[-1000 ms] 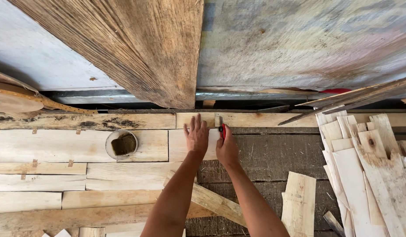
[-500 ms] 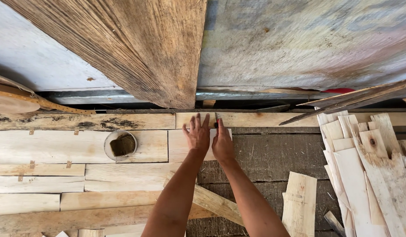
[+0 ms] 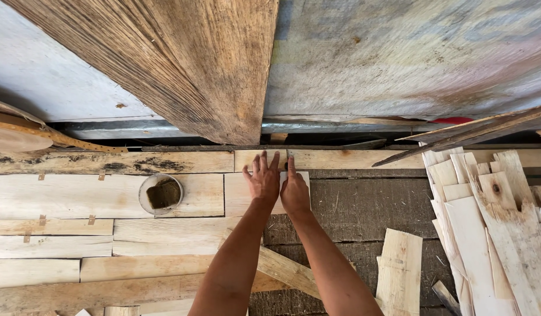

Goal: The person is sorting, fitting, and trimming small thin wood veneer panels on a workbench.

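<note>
My left hand (image 3: 263, 180) lies flat, fingers spread, on a short pale board (image 3: 236, 196) that sits at the right end of a row of laid planks. Right beside it, my right hand (image 3: 295, 190) rests on the same board's right part. Its forefinger points up to the seam of the long plank (image 3: 352, 158) along the wall. The other fingers are curled under, and whether they hold anything is hidden. To the right of the board is dark bare underlay (image 3: 364, 205).
A round tin (image 3: 161, 193) with dark contents stands on the planks to the left. A heap of thin wooden strips (image 3: 487, 228) lies at the right, a loose plank (image 3: 399, 272) near it. A slanted plank (image 3: 285, 270) lies under my arms. A rough beam (image 3: 194, 64) leans overhead.
My right hand showed something red a second ago; it is out of sight now. Both hands have shifted slightly up the short board, and the forefinger now reaches the top seam.
</note>
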